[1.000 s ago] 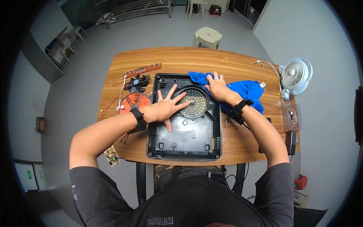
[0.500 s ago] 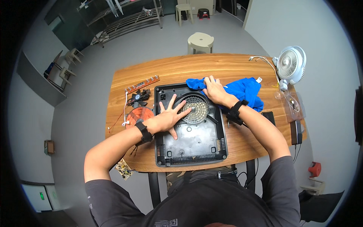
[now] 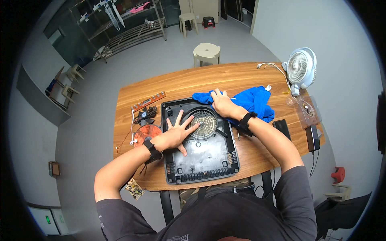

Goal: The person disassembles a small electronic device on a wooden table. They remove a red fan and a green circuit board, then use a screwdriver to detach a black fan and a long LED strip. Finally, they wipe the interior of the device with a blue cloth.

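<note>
A person is leaning over a wooden table (image 3: 193, 82) with both hands down on an upturned black appliance housing (image 3: 201, 154), which is lying flat near the table's front edge. The left hand (image 3: 177, 134) is resting open, fingers spread, palm pressing on the housing just left of its round vent grille (image 3: 203, 123), fingertips reaching the grille's rim. The right hand (image 3: 221, 104) is lying flat at the housing's far edge, fingers extended and pressing on a blue cloth (image 3: 251, 102) that is spreading away to the right; it is not closing around anything. Both wrists are wearing black bands. Left of the housing, a copper coil disc (image 3: 144, 132), a small black fan (image 3: 145, 115) and a narrow circuit strip (image 3: 148, 101) are lying close together. A white desk fan (image 3: 301, 68) is standing at the table's far right corner, and a dark phone (image 3: 282, 128) is lying near the right forearm.
</note>
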Motion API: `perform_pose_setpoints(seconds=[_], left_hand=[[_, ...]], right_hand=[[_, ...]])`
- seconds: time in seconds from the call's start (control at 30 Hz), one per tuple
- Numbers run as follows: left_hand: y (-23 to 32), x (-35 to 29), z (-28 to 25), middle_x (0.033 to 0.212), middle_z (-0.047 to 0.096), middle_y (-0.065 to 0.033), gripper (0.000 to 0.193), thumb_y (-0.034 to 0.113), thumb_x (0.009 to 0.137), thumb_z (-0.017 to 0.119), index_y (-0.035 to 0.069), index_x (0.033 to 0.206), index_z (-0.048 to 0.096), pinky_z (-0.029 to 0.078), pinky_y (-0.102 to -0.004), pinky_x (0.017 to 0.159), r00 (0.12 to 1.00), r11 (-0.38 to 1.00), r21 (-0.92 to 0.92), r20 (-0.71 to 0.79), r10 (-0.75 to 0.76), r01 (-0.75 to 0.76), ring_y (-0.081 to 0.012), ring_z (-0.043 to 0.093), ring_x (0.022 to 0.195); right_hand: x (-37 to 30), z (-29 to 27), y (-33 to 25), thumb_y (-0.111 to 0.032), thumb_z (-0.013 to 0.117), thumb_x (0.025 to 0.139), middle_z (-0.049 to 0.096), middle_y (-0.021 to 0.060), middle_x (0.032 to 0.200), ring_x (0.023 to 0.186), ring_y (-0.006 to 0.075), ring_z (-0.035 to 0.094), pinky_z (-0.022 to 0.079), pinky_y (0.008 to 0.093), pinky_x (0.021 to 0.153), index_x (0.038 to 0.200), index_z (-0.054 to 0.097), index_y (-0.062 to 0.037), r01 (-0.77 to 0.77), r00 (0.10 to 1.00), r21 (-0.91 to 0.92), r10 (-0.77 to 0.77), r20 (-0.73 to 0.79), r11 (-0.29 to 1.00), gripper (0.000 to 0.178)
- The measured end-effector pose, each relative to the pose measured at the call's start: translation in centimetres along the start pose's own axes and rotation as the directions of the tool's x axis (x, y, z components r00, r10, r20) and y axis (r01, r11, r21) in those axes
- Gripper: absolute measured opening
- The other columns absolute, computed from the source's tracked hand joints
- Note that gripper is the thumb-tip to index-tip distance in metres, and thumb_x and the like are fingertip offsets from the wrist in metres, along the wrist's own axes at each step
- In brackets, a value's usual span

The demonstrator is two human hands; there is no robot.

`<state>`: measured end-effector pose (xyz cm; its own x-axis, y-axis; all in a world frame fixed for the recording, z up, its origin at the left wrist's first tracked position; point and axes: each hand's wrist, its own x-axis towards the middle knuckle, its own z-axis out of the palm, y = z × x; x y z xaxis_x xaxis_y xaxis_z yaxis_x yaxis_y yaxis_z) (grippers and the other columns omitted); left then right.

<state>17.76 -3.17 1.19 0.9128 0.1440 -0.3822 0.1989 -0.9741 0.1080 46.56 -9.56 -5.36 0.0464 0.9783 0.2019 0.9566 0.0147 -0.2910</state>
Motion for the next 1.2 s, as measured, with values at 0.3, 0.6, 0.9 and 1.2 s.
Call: perform_pose_setpoints(seconds=[0.3,0.6,0.9,1.2], left_hand=[[0.1,0.0,-0.2,0.168,0.011,-0.0197,0.147,0.058,0.040,0.094,0.024,0.163,0.021,0.019,-0.0925,0.096,1.000,0.999,-0.038,0.030,-0.006,0.007,-0.0601,-0.010,0.149],[0.0,-0.2,-0.1,0.168,0.010,-0.0212,0.146,0.060,0.041,0.093,0.024,0.163,0.021,0.019,-0.0929,0.095,1.000,0.999,-0.043,0.015,0.007,-0.006,-0.0603,-0.011,0.148],[0.0,-0.3,0.0,0.168,0.010,-0.0206,0.147,0.057,0.041,0.094,0.024,0.163,0.021,0.018,-0.0927,0.096,1.000,0.999,-0.051,0.006,0.008,-0.008,-0.0590,-0.011,0.149],[0.1,-0.2,0.0,0.169,0.011,-0.0198,0.147,0.058,0.040,0.094,0.026,0.163,0.020,0.020,-0.0930,0.095,1.000,0.999,-0.036,-0.009,-0.002,0.002,-0.0588,-0.009,0.150]], right_hand=[[-0.2,-1.4,-1.5,-0.005,0.062,0.086,0.051,0.0251,0.127,0.111,0.0536,0.052,0.049,0.0610,0.093,0.124,0.050,0.0002,-0.139,0.990,0.166,0.142,-0.002,0.976,0.040],[3.2,-6.1,0.6,-0.001,0.063,0.080,0.073,0.0214,0.108,0.108,0.0384,0.068,0.053,0.0449,0.088,0.108,0.072,-0.0044,-0.225,0.916,0.346,0.076,0.394,0.911,0.029],[2.2,-5.5,3.2,-0.010,0.078,0.084,0.072,0.0207,0.104,0.102,0.0407,0.066,0.053,0.0454,0.087,0.108,0.070,-0.0002,0.174,0.972,0.294,-0.212,0.103,0.940,0.027],[2.2,-8.5,-0.9,-0.025,0.069,0.092,0.069,0.0174,0.100,0.101,0.0403,0.064,0.051,0.0505,0.086,0.101,0.072,-0.0032,0.130,0.990,0.144,-0.137,0.038,0.981,0.023]])
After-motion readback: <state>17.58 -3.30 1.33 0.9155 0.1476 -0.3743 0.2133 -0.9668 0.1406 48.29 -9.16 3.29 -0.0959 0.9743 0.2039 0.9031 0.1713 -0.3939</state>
